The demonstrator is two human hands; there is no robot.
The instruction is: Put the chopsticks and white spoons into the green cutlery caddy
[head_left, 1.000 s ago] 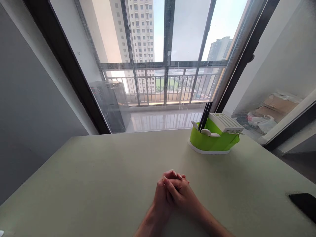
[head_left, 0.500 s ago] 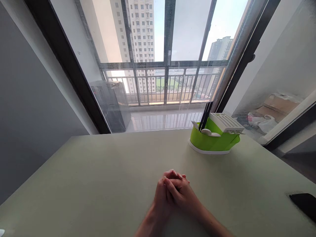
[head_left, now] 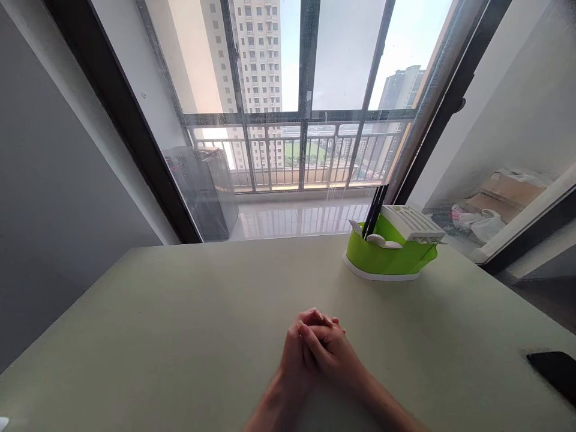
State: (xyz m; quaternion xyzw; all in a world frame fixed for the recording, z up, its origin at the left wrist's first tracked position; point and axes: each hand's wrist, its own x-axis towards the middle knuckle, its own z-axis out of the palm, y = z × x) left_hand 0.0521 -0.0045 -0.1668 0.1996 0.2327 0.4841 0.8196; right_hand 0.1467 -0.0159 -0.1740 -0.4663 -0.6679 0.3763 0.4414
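My left hand (head_left: 293, 354) and my right hand (head_left: 333, 354) are clasped together over the near middle of the pale table (head_left: 180, 324). Their fingers are folded closed around each other, with the right thumb lying across the left hand. No object shows in either hand; the space between the palms is hidden. Beyond them, to the right, stands a green utensil holder (head_left: 382, 258) with a white base. It carries black chopsticks (head_left: 374, 213), white spoons (head_left: 378, 240) and a white slotted rack (head_left: 411, 223). The holder is apart from both hands.
A black flat object (head_left: 555, 372), perhaps a phone, lies at the table's right edge. A white bit of something (head_left: 3, 423) shows at the lower left corner. Past the table's far edge is a glazed balcony with a grey cabinet (head_left: 207, 192) and railing; bags and cardboard (head_left: 508, 198) lie at right.
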